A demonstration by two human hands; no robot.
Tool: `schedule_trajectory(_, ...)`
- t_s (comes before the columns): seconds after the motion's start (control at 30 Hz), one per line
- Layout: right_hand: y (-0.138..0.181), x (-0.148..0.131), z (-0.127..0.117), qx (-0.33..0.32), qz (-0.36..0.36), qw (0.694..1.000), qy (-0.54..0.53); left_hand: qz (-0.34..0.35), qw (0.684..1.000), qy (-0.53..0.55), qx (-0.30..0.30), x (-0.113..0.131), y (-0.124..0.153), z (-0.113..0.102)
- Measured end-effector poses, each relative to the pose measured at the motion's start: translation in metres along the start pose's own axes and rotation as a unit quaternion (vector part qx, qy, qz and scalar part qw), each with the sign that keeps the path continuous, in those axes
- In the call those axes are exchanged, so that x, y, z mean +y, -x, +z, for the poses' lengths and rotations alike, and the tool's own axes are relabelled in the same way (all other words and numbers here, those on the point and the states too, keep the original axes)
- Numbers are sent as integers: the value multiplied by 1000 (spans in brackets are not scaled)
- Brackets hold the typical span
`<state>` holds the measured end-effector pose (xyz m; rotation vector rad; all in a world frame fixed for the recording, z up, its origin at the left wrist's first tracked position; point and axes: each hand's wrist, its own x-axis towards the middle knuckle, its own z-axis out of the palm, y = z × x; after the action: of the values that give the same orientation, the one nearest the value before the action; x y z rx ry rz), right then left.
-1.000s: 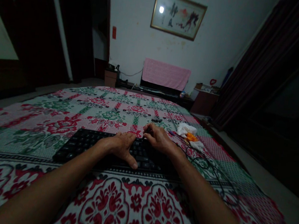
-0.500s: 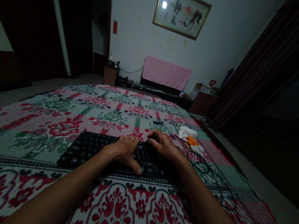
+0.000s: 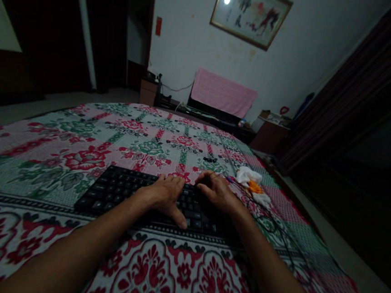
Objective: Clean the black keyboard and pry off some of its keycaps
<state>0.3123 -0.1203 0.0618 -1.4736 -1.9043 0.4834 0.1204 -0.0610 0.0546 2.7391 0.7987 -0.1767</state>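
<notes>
A black keyboard [image 3: 116,190] lies on a bed covered with a red, green and white floral sheet [image 3: 78,154]. My left hand [image 3: 165,196] rests flat on the middle keys, fingers spread and thumb stretched toward the near edge. My right hand [image 3: 216,191] sits on the keyboard's right part with its fingers curled at the far edge; what they touch is too dark to make out.
A black cable [image 3: 270,226] loops over the sheet right of the keyboard. A white and orange crumpled cloth [image 3: 252,183] lies beyond it near the bed's right edge. A small dark object [image 3: 210,158] sits farther out. A pink-covered unit [image 3: 223,94] stands against the wall.
Both hands stay on the keyboard with little movement. The camera has turned slightly, so the scene sits a bit further right and the picture on the wall higher.
</notes>
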Motion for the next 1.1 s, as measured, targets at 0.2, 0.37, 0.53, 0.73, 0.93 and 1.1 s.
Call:
schedule_trajectory(0.2,-2,7,5,33,-24,998,42,-1,1000,1,-11,-1,1,0)
schedule_trajectory(0.37,-4,9,9,44,-28,998,47,-8,1000,-3,-20,1,2,-3)
schedule_trajectory(0.53,-4,8,9,35,-46,996,71,-14,1000,-8,-26,2,2,-4)
schedule_trajectory(0.73,-3,12,10,27,-73,994,79,-9,999,0,-31,2,2,-3)
schedule_trajectory(0.93,-3,9,13,30,-75,992,94,-20,999,-1,-38,3,2,-5)
schedule_trajectory(1.1,0,4,15,21,-109,987,115,-5,1000,-10,-19,1,1,-2)
